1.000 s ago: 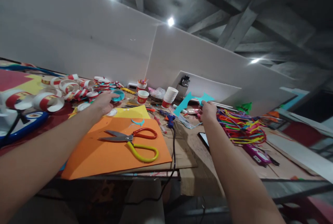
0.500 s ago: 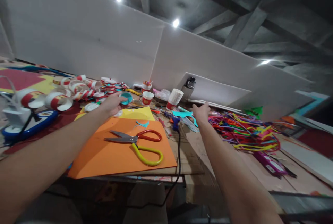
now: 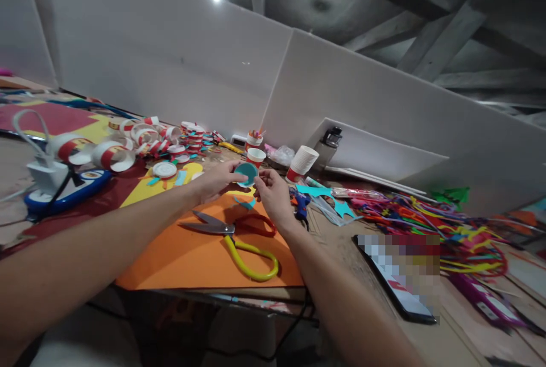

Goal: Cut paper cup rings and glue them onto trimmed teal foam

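Note:
Above the orange paper (image 3: pixel 170 259), my left hand (image 3: pixel 217 180) pinches a shallow round teal disc with a white rim (image 3: pixel 246 172), which looks like a cut-off cup base. Its teal face is turned towards me. My right hand (image 3: pixel 273 192) has its fingers closed at the disc's right edge; whether they hold anything else is hidden. Below both hands lie the scissors (image 3: pixel 232 230), blades apart, with one red and one yellow handle; my right wrist partly covers the red one. A teal paper scrap (image 3: pixel 244 203) rests just above the scissors.
Cut cup rings (image 3: pixel 113 153) and a blue power strip (image 3: pixel 68 190) are at left. Behind stand a paper cup (image 3: pixel 256 156), a cup stack (image 3: pixel 302 162) and a bottle (image 3: pixel 327 148). A blue glue gun (image 3: pixel 302 199), phone (image 3: pixel 392 276) and pipe cleaners (image 3: pixel 426 219) lie right.
My right hand has come left from beside the teal paper to the disc. My left hand has carried the disc rightwards to the middle. The phone now shows at right.

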Motion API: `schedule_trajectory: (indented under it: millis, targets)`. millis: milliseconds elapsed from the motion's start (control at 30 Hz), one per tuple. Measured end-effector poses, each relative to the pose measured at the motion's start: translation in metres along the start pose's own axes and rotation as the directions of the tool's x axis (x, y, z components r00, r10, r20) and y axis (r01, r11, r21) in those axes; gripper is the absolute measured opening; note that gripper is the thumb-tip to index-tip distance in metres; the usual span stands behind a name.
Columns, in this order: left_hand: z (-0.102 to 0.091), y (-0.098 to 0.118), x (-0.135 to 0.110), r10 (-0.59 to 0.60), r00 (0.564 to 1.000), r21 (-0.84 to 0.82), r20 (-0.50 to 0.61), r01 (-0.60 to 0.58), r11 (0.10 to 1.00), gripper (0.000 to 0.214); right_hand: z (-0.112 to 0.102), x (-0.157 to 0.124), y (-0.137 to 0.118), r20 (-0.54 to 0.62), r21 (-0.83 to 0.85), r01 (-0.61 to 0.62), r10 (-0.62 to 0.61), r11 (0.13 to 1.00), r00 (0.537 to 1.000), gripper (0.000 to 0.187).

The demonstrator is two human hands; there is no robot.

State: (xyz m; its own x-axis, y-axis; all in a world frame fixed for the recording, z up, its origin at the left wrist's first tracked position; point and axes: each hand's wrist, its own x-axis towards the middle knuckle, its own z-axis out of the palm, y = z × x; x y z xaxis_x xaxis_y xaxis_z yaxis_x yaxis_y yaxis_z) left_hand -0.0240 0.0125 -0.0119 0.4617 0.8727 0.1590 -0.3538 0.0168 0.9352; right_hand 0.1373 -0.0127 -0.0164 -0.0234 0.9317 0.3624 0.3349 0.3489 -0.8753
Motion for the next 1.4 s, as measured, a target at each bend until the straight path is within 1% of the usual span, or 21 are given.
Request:
schedule_trajectory:
  millis: [100, 233, 433, 533, 567, 600, 633, 667, 733, 800, 900, 967, 1067, 1233, 1333, 1400]
  targets:
    - [-0.001, -0.001, -0.002, -0.026, 0.995, -0.025, 0.097, 0.028, 0.999, 0.027, -0.007, 0.002, 0.001, 0.004, 0.09, -0.06, 0.06, 0.994, 0.998, 0.017]
    - [-0.002, 0.004, -0.005, -0.037, 0.983, 0.002, 0.178, 0.037, 0.999, 0.037, -0.009, 0.003, 0.002, 0.037, 0.141, -0.087, 0.083, 0.986, 0.996, 0.016]
    - [-0.006, 0.01, -0.007, -0.056, 0.979, 0.073, 0.195, 0.043, 0.996, 0.046, -0.009, 0.004, 0.002, 0.108, 0.151, -0.124, 0.108, 0.981, 0.988, 0.022]
    - [-0.011, 0.013, -0.006, -0.056, 0.982, 0.04, 0.181, 0.05, 0.998, 0.041, -0.016, 0.008, 0.0, 0.193, 0.183, -0.134, 0.098, 0.974, 0.976, 0.021]
    - [-0.013, 0.014, -0.005, -0.05, 0.985, 0.015, 0.168, 0.048, 0.999, 0.038, -0.019, 0.009, -0.001, 0.218, 0.168, -0.129, 0.09, 0.977, 0.972, 0.022]
    - [-0.015, 0.014, -0.004, -0.046, 0.988, -0.01, 0.146, 0.048, 0.999, 0.035, -0.023, 0.01, 0.0, 0.248, 0.116, -0.107, 0.075, 0.988, 0.966, 0.022]
    - [-0.018, 0.015, -0.003, -0.044, 0.992, -0.035, 0.116, 0.048, 0.998, 0.032, -0.027, 0.011, 0.0, 0.282, 0.016, -0.038, 0.032, 0.999, 0.959, 0.026]
    - [-0.02, 0.015, -0.001, -0.044, 0.996, -0.06, 0.08, 0.049, 0.997, 0.03, -0.03, 0.011, 0.002, 0.315, -0.104, 0.053, -0.018, 0.993, 0.949, 0.034]
    - [-0.024, 0.016, 0.002, -0.043, 0.999, -0.112, -0.007, 0.042, 0.993, 0.027, -0.033, 0.01, 0.004, 0.395, -0.298, 0.197, -0.067, 0.934, 0.916, 0.04]
    - [-0.027, 0.016, 0.004, -0.042, 0.995, -0.166, -0.091, 0.027, 0.986, 0.023, -0.029, 0.007, 0.007, 0.458, -0.435, 0.258, -0.034, 0.863, 0.888, 0.037]
    - [-0.03, 0.018, 0.007, -0.038, 0.985, -0.217, -0.167, 0.001, 0.976, 0.019, -0.016, 0.004, 0.007, 0.503, -0.576, 0.261, 0.084, 0.775, 0.86, 0.027]
    - [-0.031, 0.019, 0.007, -0.039, 0.982, -0.226, -0.185, -0.004, 0.974, 0.018, -0.008, 0.004, 0.006, 0.483, -0.635, 0.227, 0.15, 0.738, 0.863, 0.021]
    - [-0.031, 0.019, 0.007, -0.045, 0.981, -0.225, -0.189, 0.001, 0.974, 0.021, 0.0, 0.005, 0.006, 0.448, -0.669, 0.186, 0.191, 0.72, 0.873, 0.02]
    - [-0.035, 0.019, 0.009, -0.029, 0.983, -0.238, -0.182, -0.016, 0.971, 0.023, 0.002, 0.005, 0.012, 0.425, -0.693, 0.202, 0.166, 0.692, 0.89, 0.014]
    - [-0.037, 0.021, 0.009, -0.02, 0.977, -0.246, -0.214, -0.035, 0.969, 0.023, -0.001, 0.005, 0.013, 0.395, -0.705, 0.212, 0.126, 0.677, 0.91, 0.012]
    - [-0.039, 0.023, 0.01, -0.021, 0.97, -0.252, -0.244, -0.042, 0.967, 0.022, -0.005, 0.006, 0.008, 0.372, -0.71, 0.209, 0.106, 0.673, 0.922, 0.012]
